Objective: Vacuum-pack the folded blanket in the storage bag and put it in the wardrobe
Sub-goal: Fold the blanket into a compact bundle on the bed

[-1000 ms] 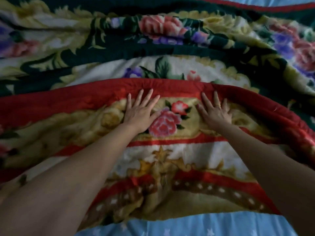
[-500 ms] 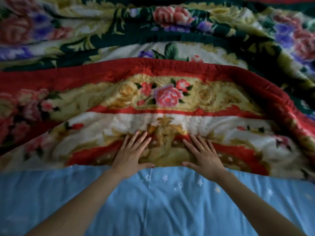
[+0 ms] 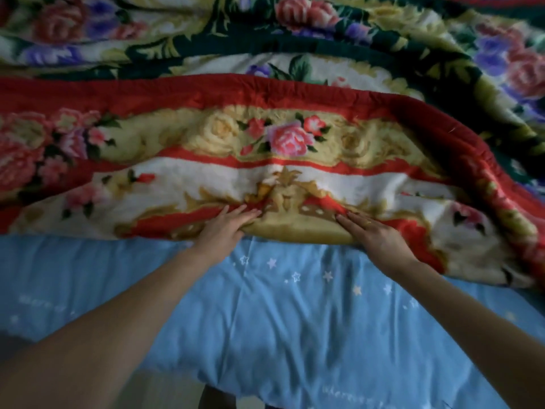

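Across the upper half of the view, from nine o'clock round to three, lies the blanket (image 3: pixel 295 172), a thick floral one with a red border, folded over so that its red edge runs as a ridge at about twelve o'clock from the hands. It rests on a blue sheet (image 3: pixel 280 320) printed with small white stars, which fills the view from the centre down to six o'clock. Both arms reach forward from seven and five o'clock to the blanket's near edge. Left hand (image 3: pixel 227 231) lies flat on that edge, fingers straight and close together, pointing toward two o'clock; its thumb seems tucked under the fold, though the blur makes that unsure. Right hand (image 3: pixel 374 236) lies flat on the same edge just beside a yellow bulge of the fold, fingers straight and together, pointing toward ten o'clock, with a ring (image 3: pixel 369 222) on one finger. The two hands are near each other, apart, with the bulge between them. Neither hand pinches the cloth; both press on it.
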